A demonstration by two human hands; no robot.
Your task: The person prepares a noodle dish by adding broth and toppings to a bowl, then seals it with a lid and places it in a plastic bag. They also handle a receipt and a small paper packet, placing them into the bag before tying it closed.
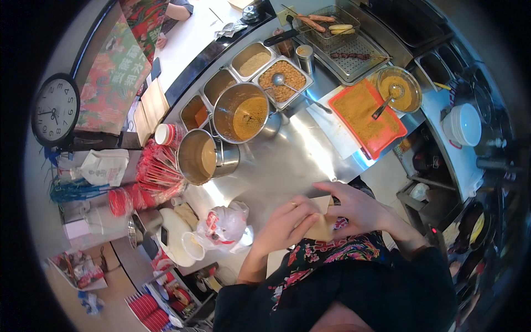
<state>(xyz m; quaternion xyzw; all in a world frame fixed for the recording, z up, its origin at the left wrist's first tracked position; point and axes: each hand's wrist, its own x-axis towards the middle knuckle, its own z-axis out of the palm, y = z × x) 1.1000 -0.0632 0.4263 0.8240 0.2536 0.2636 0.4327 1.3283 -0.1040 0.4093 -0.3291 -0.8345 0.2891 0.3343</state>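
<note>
Close in front of my apron, both hands hold a light brown paper bag. My left hand, with a ring on one finger, grips the bag's left side. My right hand is at its right side, with fingers partly hidden by the paper. What the bag holds cannot be seen. Left of my hands, a tied white plastic bag with red print sits on the steel counter. Beyond stand a steel pot of thin tan sauce and a larger pot of yellow-brown sauce.
A red tray of yellow-brown powder lies ahead right, beside a bowl of powder with a ladle. A steel pan of chickpea-like pieces holds a ladle whose handle juts over the counter. Bundled skewers lie left. Another person's arm shows beyond the counter.
</note>
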